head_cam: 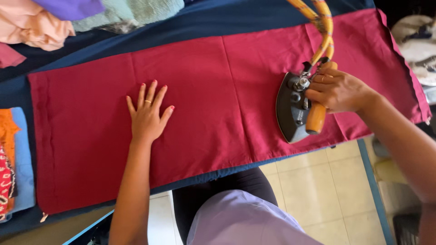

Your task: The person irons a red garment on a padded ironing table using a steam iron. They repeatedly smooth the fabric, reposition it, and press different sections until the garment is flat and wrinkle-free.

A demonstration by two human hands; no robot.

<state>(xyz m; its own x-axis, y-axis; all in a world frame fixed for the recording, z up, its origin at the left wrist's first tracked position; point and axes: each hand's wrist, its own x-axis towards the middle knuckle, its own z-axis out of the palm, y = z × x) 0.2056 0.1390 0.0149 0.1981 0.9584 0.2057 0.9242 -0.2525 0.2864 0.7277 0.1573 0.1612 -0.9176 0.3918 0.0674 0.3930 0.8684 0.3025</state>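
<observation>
The left hand (147, 115) lay open, flat on the red cloth (218, 90); the right hand (338, 90) gripped the iron (293, 109) beside it. Lingering there could probably scorch fabric.

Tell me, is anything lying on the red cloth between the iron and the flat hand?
Nothing visible does. The iron, held by the right hand, and the left hand, pressed flat, have only bare red cloth between them, with just a fold crease across it.
</observation>
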